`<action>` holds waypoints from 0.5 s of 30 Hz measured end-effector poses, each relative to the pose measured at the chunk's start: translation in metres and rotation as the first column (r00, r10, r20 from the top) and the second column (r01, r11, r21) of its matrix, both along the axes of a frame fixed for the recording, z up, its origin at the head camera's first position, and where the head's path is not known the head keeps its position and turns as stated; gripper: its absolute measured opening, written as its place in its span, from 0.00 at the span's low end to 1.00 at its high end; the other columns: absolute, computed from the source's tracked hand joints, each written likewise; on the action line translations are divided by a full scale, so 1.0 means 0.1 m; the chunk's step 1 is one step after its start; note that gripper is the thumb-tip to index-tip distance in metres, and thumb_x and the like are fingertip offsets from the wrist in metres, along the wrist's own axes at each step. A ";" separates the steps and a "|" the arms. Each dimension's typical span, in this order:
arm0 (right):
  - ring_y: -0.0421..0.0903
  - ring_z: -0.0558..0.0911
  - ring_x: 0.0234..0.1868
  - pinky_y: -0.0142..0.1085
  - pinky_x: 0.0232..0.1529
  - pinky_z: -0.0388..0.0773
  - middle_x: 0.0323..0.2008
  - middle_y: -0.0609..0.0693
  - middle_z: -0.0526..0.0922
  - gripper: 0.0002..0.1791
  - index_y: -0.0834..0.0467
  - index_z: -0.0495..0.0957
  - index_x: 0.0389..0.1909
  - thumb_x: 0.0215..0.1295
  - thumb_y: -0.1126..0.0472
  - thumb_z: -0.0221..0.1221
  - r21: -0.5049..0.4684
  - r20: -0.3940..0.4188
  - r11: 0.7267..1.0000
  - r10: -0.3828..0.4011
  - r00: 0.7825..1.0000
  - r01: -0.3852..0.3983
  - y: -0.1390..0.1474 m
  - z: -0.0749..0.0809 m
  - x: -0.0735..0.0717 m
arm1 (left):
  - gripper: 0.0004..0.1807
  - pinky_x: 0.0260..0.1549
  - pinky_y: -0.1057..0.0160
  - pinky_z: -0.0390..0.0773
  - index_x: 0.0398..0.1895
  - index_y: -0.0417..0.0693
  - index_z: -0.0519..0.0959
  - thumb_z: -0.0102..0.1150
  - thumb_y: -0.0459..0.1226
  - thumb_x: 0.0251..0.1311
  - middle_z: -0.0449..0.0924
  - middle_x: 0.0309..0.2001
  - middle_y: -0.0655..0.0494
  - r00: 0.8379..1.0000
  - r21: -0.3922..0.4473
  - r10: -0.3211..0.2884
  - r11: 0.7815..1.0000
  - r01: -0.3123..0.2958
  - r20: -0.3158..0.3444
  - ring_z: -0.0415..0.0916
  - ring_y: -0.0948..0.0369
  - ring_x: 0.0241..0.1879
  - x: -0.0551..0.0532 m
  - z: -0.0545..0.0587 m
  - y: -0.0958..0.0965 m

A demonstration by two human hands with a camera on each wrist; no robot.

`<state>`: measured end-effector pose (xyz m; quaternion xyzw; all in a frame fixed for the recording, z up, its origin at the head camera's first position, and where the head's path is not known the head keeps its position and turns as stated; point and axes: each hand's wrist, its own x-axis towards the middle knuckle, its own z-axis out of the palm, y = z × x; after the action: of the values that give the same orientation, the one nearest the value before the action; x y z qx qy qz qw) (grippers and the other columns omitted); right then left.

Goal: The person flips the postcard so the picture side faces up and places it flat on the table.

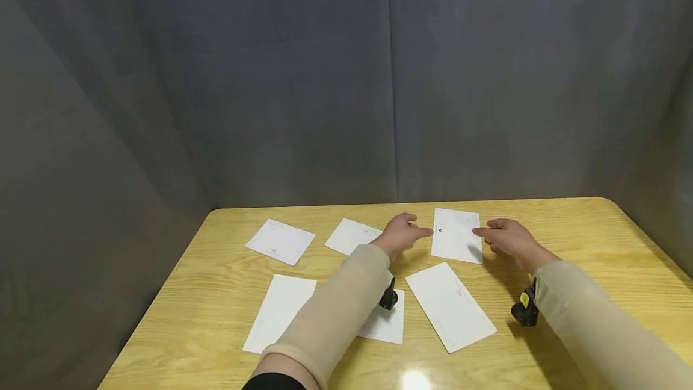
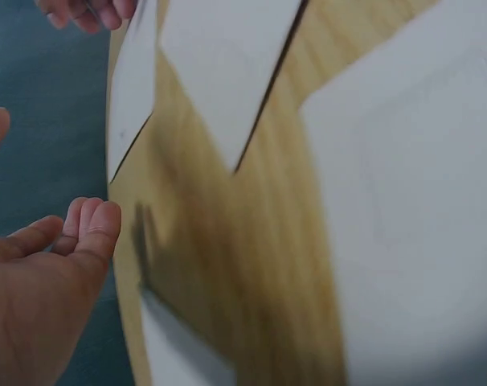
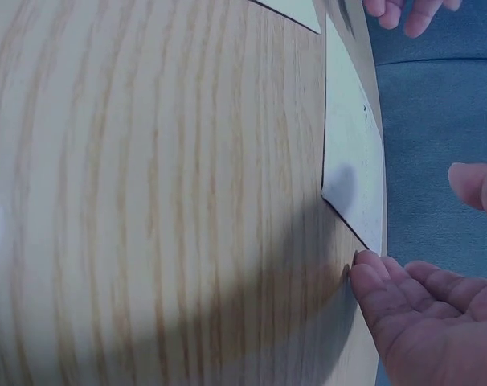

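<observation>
We locate the white rectangular card with small dark marks (image 1: 456, 244) near the far edge of the pale yellow wood-grain table (image 1: 184, 312), between the two hands. We observe the left hand (image 1: 399, 236) with its fingers extended and relaxed, just beside the card's left edge. We observe the right hand (image 1: 510, 239) likewise unclenched, its fingertips at the card's right edge; we cannot tell whether they touch it. We note five other white rectangular cards (image 1: 451, 309) on the table and a dark grey-blue fabric curtain (image 1: 292, 89) behind it.
</observation>
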<state>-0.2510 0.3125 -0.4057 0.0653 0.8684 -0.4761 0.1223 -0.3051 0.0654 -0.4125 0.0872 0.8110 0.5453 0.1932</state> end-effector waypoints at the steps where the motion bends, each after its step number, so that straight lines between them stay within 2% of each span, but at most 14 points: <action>1: 0.73 0.67 0.68 0.60 0.67 0.67 0.70 0.80 0.59 0.44 0.81 0.47 0.74 0.81 0.48 0.51 -0.009 0.002 1.000 0.001 1.000 -0.001 0.00 -0.02 0.00 | 0.37 0.63 0.49 0.73 0.76 0.38 0.64 0.66 0.42 0.69 0.73 0.66 0.43 1.000 0.002 0.002 1.000 -0.002 0.008 0.75 0.46 0.62 0.00 -0.04 0.02; 6: 0.74 0.65 0.69 0.61 0.69 0.64 0.71 0.80 0.57 0.44 0.81 0.47 0.74 0.80 0.48 0.51 -0.028 0.010 1.000 -0.009 1.000 0.009 -0.01 -0.04 0.00 | 0.34 0.64 0.47 0.72 0.74 0.37 0.67 0.64 0.41 0.69 0.72 0.68 0.43 0.999 0.017 0.020 1.000 -0.020 0.027 0.75 0.43 0.63 0.00 -0.11 0.12; 11: 0.74 0.62 0.71 0.62 0.71 0.60 0.72 0.80 0.55 0.44 0.81 0.45 0.75 0.80 0.49 0.51 -0.043 0.030 0.999 -0.022 0.999 0.023 -0.01 -0.02 -0.02 | 0.33 0.65 0.47 0.71 0.72 0.36 0.69 0.62 0.40 0.67 0.71 0.70 0.47 1.000 0.002 0.025 1.000 -0.025 0.012 0.70 0.46 0.67 0.02 -0.07 0.19; 15: 0.74 0.63 0.70 0.62 0.70 0.61 0.71 0.80 0.56 0.44 0.81 0.46 0.74 0.80 0.50 0.51 -0.028 0.041 0.999 -0.033 0.999 0.034 0.00 -0.02 -0.04 | 0.35 0.65 0.48 0.71 0.72 0.35 0.69 0.63 0.44 0.66 0.70 0.70 0.46 0.999 -0.029 0.036 0.999 -0.036 0.000 0.67 0.47 0.69 0.04 -0.04 0.24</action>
<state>-0.2547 0.3124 -0.4075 0.0878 0.8577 -0.4890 0.1326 -0.3015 0.0898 -0.4161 0.0694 0.8203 0.5367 0.1847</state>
